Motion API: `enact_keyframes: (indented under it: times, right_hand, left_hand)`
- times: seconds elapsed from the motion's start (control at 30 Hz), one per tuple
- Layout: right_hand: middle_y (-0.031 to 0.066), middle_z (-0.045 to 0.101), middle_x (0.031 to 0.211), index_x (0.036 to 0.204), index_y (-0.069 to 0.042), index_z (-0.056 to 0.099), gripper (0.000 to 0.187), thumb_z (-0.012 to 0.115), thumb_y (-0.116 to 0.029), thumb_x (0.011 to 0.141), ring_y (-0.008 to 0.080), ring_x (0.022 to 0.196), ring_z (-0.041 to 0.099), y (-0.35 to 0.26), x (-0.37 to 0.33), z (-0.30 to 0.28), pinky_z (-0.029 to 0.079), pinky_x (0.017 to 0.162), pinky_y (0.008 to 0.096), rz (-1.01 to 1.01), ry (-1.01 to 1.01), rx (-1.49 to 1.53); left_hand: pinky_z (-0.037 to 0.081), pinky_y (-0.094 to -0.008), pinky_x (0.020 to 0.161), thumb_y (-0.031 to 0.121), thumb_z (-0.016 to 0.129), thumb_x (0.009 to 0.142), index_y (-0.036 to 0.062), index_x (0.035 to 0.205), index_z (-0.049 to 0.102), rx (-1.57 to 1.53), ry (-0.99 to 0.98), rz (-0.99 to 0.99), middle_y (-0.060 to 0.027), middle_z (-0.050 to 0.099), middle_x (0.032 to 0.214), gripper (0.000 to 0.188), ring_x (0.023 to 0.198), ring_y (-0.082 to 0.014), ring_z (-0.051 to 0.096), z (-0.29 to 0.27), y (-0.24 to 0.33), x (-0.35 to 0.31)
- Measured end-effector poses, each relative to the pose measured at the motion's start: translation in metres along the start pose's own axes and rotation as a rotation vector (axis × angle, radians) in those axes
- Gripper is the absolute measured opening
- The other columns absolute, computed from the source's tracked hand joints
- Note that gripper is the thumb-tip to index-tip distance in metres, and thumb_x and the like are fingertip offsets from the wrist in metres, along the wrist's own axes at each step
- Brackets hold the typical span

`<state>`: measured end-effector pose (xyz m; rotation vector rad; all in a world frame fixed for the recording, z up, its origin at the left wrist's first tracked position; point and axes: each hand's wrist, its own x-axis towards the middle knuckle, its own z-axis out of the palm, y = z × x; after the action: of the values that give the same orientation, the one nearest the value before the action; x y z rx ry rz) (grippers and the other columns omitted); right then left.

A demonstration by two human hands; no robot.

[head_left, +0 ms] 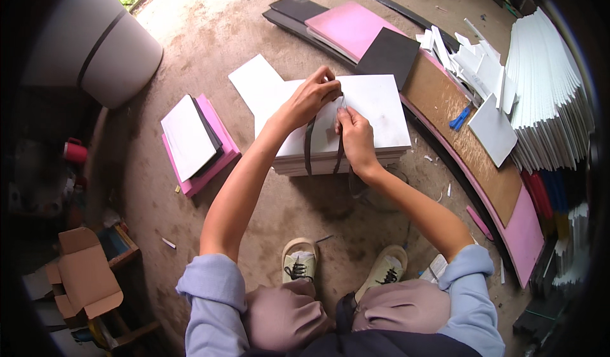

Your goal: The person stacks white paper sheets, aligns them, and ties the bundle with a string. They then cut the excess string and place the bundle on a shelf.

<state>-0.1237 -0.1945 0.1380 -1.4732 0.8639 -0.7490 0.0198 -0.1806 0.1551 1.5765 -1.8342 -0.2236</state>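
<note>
A thick stack of white sheets or boards point(375, 112) lies on the floor in front of my feet. Round it runs a thin black strap point(309, 147), with two strands hanging over the near side. My left hand point(311, 100) is above the middle of the stack, fingers curled and pinching the strap near its upper end. Just to the right and a little nearer, my right hand point(357, 140) is closed on the strap too, thumb and fingertips together. Between the hands a short length of strap shows; whether it is knotted cannot be made out.
On the left lie pink and white boards point(190, 142); beyond them stands a large pale cylinder point(121, 58). To the right curve a brown board point(445, 109), white offcuts point(473, 71), a blue bundle point(459, 119) and tall white sheets point(546, 96). An open carton point(86, 274) sits lower left.
</note>
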Motion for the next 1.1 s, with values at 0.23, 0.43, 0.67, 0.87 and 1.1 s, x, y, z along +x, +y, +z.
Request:
enact_keyframes:
  times: [0.23, 0.43, 0.67, 0.87, 1.1]
  right_hand:
    - [0.0144, 0.06, 0.072, 0.087, 0.002, 0.058, 0.028, 0.047, -0.023, 0.085, 0.0211, 0.065, 0.058, 0.005, 0.006, -0.023, 0.043, 0.061, 0.0317, 0.001, -0.206, -0.165]
    - [0.0213, 0.059, 0.071, 0.092, 0.003, 0.059, 0.019, 0.052, -0.01, 0.08, 0.0293, 0.066, 0.06, -0.051, 0.015, -0.055, 0.046, 0.065, 0.0365, -0.246, -0.413, -0.704]
    - [0.0187, 0.057, 0.073, 0.084, 0.002, 0.058, 0.016, 0.054, -0.013, 0.08, 0.0317, 0.077, 0.053, -0.065, 0.028, -0.063, 0.041, 0.074, 0.0389, -0.63, -0.492, -1.022]
    - [0.0202, 0.059, 0.075, 0.088, 0.0, 0.056, 0.019, 0.049, -0.017, 0.083, 0.0335, 0.076, 0.058, -0.059, 0.024, -0.031, 0.044, 0.071, 0.0414, -0.597, -0.499, -0.902]
    - [0.0154, 0.06, 0.068, 0.087, -0.006, 0.06, 0.028, 0.05, -0.031, 0.083, 0.0292, 0.069, 0.06, -0.052, 0.025, -0.033, 0.047, 0.063, 0.0376, -0.627, -0.461, -1.082]
  left_hand:
    - [0.045, -0.0381, 0.071, 0.015, 0.05, 0.084, 0.0041, 0.097, 0.052, -0.004, 0.09, -0.217, -0.0172, 0.051, 0.086, 0.017, 0.077, -0.0328, 0.056, 0.007, 0.021, -0.014]
    - [0.044, -0.0336, 0.059, 0.023, 0.049, 0.086, 0.0001, 0.087, 0.054, -0.014, -0.048, -0.482, -0.012, 0.055, 0.065, 0.023, 0.058, -0.0207, 0.054, -0.032, 0.017, -0.04]
    - [0.042, -0.0221, 0.055, 0.021, 0.039, 0.089, 0.0064, 0.073, 0.047, -1.015, 0.105, -0.844, 0.0022, 0.04, 0.06, 0.023, 0.053, -0.0084, 0.042, -0.054, 0.046, -0.058]
    - [0.023, -0.021, 0.044, 0.018, 0.041, 0.082, 0.0185, 0.055, 0.023, -1.545, 0.438, -0.658, 0.0054, 0.021, 0.051, 0.033, 0.046, -0.006, 0.022, -0.063, 0.02, -0.079]
    - [0.034, -0.0251, 0.042, 0.013, 0.063, 0.075, 0.0067, 0.057, 0.047, -0.183, 0.71, -0.685, -0.0002, 0.044, 0.046, 0.025, 0.041, -0.0124, 0.042, -0.038, 0.016, -0.08]
